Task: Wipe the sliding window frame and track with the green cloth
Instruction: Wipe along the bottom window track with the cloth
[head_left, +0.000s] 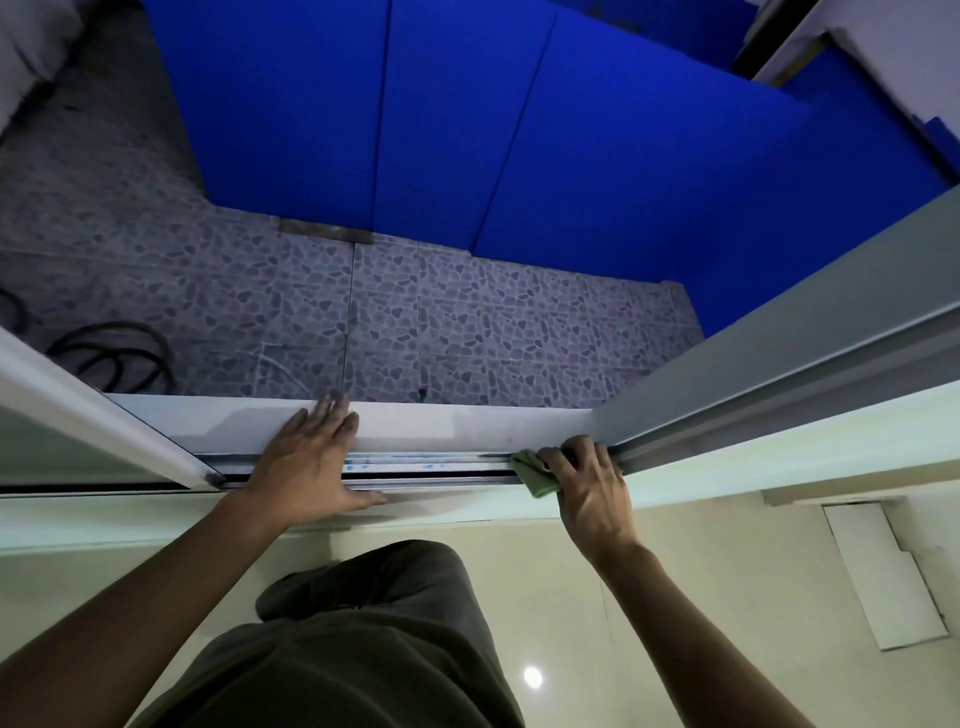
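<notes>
The window track (426, 466) runs left to right below me, with a white sill (457, 428) on its far side. My right hand (589, 486) presses the green cloth (535, 475) into the right end of the track, against the foot of the grey sliding frame (727, 395). Only a folded corner of the cloth shows beyond my fingers. My left hand (311, 457) lies flat with fingers spread across the track and sill, holding nothing. A white-framed sliding pane (104, 415) stands at the left.
Outside and below lie a pebble-patterned tiled floor (415, 322), blue wall panels (467, 130) and a coiled black hose (119, 358). Cream wall (701, 571) and glossy floor are under the sill on my side, with my knee (363, 577) close to the wall.
</notes>
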